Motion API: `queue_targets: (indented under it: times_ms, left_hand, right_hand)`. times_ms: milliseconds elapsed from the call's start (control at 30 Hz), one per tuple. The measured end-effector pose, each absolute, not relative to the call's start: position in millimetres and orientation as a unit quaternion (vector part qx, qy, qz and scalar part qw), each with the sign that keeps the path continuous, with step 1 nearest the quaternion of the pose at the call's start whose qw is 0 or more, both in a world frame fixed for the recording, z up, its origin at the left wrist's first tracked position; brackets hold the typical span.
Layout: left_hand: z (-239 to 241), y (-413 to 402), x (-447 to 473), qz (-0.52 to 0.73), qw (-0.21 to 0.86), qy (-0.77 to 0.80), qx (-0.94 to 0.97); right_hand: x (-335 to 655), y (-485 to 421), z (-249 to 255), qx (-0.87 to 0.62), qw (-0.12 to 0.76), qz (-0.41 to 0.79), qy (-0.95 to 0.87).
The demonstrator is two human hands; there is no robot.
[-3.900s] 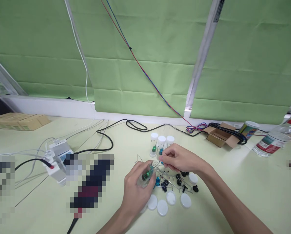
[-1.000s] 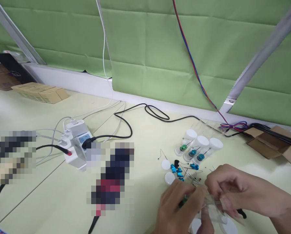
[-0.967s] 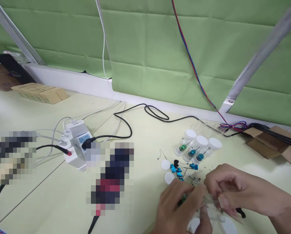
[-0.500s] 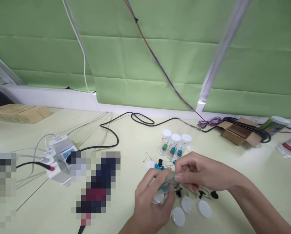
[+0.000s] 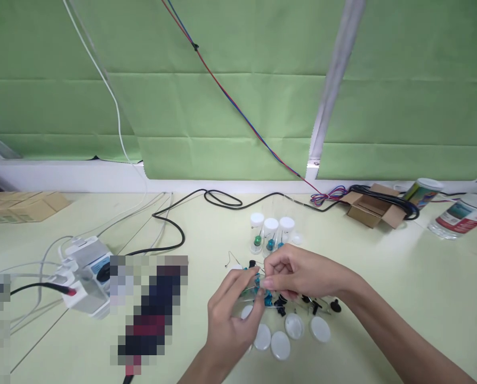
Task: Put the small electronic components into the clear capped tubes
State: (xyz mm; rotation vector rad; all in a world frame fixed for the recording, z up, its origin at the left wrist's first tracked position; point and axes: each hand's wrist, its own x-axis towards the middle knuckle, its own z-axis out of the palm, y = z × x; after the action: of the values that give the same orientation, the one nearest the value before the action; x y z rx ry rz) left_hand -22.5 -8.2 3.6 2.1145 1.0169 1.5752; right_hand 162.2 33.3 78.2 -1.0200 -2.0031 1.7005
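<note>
My left hand (image 5: 234, 309) curves its thumb and fingers round a small clear plastic tube (image 5: 261, 282), mostly hidden by the fingertips. Meeting it from the right, my right hand (image 5: 298, 273) is closed in a pinch at the tube's end; what lies inside that pinch is hidden. Under and around both hands are blue parts (image 5: 268, 300), black parts (image 5: 280, 306) and thin metal rods. Several round white caps (image 5: 280, 345) lie in front. Just behind the hands stand three clear tubes with white lids (image 5: 271, 234), holding green or blue parts.
At left a white power strip (image 5: 86, 282) has cables plugged in, beside a blurred-out dark object (image 5: 150, 309). A black cable (image 5: 222, 201) loops along the back. An open cardboard box (image 5: 372, 208), a can (image 5: 424, 192) and a bottle (image 5: 460, 216) stand at back right.
The camera view has shifted, so everything sits further left. Both hands stay together at the small tube, my left fingers now more stretched out, and less of the tube shows.
</note>
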Motion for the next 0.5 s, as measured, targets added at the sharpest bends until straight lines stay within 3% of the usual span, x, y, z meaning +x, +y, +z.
queue_targets:
  times_ms: [500]
  left_hand:
    - [-0.3,-9.0,-22.3,0.552,0.162,0.363,0.734]
  right_hand:
    - [157.9,29.4,76.3,-0.381,0.163,0.58,-0.701]
